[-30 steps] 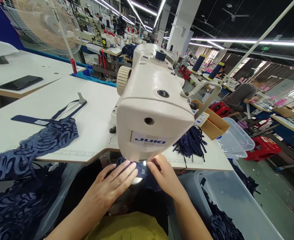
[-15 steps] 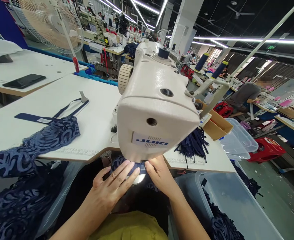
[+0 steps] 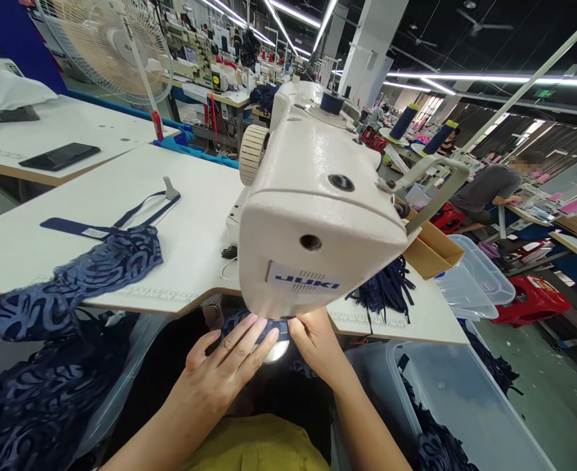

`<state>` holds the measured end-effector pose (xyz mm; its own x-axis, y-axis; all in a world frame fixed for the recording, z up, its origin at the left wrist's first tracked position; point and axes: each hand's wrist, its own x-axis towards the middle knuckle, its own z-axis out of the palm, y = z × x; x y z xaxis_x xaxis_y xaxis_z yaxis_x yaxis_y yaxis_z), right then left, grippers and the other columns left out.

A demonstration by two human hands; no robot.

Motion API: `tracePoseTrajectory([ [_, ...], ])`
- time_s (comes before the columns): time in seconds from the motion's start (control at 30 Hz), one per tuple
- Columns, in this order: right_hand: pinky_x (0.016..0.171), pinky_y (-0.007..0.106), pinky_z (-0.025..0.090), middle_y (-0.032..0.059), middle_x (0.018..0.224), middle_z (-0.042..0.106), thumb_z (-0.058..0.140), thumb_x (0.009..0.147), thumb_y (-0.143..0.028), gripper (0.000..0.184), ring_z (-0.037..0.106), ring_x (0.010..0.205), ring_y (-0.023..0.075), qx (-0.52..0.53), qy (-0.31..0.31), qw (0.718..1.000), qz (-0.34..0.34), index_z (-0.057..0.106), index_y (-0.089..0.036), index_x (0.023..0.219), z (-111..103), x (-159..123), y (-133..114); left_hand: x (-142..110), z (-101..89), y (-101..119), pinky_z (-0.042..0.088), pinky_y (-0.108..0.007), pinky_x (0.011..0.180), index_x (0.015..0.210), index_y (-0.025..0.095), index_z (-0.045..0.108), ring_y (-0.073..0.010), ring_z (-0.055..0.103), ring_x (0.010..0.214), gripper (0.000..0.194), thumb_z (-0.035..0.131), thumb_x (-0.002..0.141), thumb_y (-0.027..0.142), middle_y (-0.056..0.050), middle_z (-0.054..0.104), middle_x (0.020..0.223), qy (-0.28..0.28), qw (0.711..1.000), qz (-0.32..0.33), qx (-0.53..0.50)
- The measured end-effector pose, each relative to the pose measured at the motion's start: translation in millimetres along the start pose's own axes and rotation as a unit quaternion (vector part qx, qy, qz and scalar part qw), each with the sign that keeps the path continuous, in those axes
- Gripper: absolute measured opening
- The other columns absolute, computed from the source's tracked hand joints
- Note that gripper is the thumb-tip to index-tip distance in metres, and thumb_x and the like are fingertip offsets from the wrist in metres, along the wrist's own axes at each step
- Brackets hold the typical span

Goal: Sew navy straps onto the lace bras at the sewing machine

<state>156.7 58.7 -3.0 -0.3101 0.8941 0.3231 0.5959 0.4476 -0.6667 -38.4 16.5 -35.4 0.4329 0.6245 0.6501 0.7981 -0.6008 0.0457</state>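
Observation:
A cream JUKI sewing machine (image 3: 313, 216) fills the middle of the view, its head hiding the needle. Under its front edge lies a piece of dark navy lace fabric (image 3: 276, 327). My left hand (image 3: 227, 366) lies flat on that fabric with fingers stretched out and together, pressing it down. My right hand (image 3: 318, 343) is on the fabric's right side, fingers curled and pinched on its edge right under the machine head. The fingertips of my right hand are partly hidden by the machine.
Navy lace pieces (image 3: 77, 278) and a strap (image 3: 116, 219) lie on the white table (image 3: 180, 216) at left. Dark straps (image 3: 384, 288) lie right of the machine. Clear bins (image 3: 465, 405) stand at right, a fan (image 3: 112, 46) and a phone (image 3: 60, 156) far left. A person (image 3: 489, 186) works behind.
Both hands have slid slightly forward under the machine head with the fabric. The view has shifted a little to the left.

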Motion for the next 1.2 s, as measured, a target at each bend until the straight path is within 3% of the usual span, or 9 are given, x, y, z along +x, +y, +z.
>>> tracePoseTrajectory([
  [0.2,0.087,0.037,0.04,0.0039,0.113,0.057,0.041,0.091,-0.013,0.026,0.048,0.097,0.0209,0.0,0.032,0.999,0.005,0.064,-0.023,0.089,6,-2,1,-2,2.4,0,0.027,-0.031,0.103,0.144,0.033,0.034,-0.014,0.06,0.115,0.05,0.029,0.098,0.014,-0.001,0.067,0.122,0.012,1.0,0.001,0.014],
  [0.4,0.085,0.037,0.039,0.0039,0.099,0.058,0.041,0.089,-0.012,0.024,0.048,0.093,0.0213,-0.009,0.052,0.999,0.013,0.061,-0.023,0.081,11,-3,3,-3,1.5,0,0.026,-0.034,0.103,0.144,0.031,0.036,-0.015,0.06,0.113,0.049,0.028,0.098,0.016,-0.002,0.066,0.124,0.007,1.0,0.004,0.003],
  [1.0,0.079,0.035,0.038,0.0035,0.084,0.052,0.041,0.087,-0.013,0.024,0.045,0.086,0.0205,-0.02,0.036,0.999,0.029,0.054,-0.021,0.068,12,-4,8,1,-1.9,6,0.027,-0.033,0.1,0.13,0.032,0.054,-0.0131,0.061,0.111,0.042,0.028,0.1,0.017,0.0,0.067,0.123,-0.006,1.0,-0.017,0.023],
  [1.2,0.083,0.035,0.038,0.0044,0.089,0.053,0.04,0.089,-0.017,0.024,0.045,0.09,0.0211,-0.012,0.039,0.998,0.038,0.055,-0.02,0.07,10,-5,5,-8,7.2,3,0.023,-0.032,0.106,0.135,0.03,0.049,-0.0132,0.056,0.119,0.044,0.029,0.099,0.015,-0.001,0.066,0.125,0.013,1.0,-0.009,0.015],
])
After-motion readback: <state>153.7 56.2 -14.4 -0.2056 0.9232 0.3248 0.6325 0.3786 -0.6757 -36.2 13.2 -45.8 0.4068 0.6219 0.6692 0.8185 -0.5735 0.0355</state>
